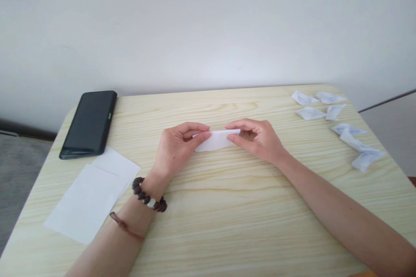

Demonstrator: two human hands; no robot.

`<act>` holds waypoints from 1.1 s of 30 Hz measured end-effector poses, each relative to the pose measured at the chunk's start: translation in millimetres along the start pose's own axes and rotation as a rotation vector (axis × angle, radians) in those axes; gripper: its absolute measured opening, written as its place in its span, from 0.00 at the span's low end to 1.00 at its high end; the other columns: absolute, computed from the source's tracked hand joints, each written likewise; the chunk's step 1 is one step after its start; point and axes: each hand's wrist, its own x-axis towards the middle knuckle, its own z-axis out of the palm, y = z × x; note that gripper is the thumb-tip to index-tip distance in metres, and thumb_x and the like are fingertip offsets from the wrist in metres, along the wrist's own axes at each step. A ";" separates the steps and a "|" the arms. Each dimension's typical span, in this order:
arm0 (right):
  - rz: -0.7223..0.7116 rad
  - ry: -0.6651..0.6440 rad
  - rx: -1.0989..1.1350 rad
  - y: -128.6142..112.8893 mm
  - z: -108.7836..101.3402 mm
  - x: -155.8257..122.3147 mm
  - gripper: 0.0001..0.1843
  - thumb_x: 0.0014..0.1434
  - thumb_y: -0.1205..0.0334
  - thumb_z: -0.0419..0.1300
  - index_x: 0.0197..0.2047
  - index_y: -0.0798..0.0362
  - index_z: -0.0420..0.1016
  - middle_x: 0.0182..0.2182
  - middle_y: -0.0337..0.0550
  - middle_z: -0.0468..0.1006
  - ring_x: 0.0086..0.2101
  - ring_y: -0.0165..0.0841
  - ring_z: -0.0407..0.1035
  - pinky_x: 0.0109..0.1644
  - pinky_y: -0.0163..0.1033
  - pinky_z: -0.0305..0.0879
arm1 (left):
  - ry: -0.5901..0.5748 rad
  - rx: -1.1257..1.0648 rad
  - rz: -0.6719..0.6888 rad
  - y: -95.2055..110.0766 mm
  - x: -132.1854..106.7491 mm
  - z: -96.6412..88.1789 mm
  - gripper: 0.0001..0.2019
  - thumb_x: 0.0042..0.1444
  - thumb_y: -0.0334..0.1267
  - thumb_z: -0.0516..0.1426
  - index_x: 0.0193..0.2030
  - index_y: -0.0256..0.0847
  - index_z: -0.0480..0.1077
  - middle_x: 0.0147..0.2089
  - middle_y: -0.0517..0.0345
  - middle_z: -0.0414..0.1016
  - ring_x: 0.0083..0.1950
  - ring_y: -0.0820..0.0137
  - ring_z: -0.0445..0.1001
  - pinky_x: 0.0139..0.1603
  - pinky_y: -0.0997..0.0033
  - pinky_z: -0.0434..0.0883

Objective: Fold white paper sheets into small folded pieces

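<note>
A small white piece of paper (217, 140), folded into a narrow strip, is held level just over the middle of the table. My left hand (180, 145) pinches its left end between thumb and fingers. At the other end, my right hand (256, 138) grips the paper the same way, thumb in front and fingers behind. The folded edge runs along the top, and the lower edge looks slightly wavy. A beaded bracelet (149, 197) and a brown cord circle my left wrist.
Two or more white paper sheets (86, 201) lie on the left of the wood-grain table (208, 229). Behind them rests a black phone-like device (89, 123). Several folded paper pieces (310, 113) are spread along the right side. A white wall (208, 26) stands behind the table's far edge.
</note>
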 end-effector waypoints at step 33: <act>-0.250 -0.042 -0.172 -1.2 6.9 -2.1 0.03 0.57 0.66 0.58 0.31 0.52 0.67 0.27 0.38 0.71 0.30 0.29 0.65 0.35 0.34 0.60 | -0.021 0.424 0.374 -1.1 -6.5 10.4 0.08 0.58 0.36 0.57 0.35 0.41 0.78 0.31 0.61 0.79 0.29 0.73 0.72 0.31 0.74 0.67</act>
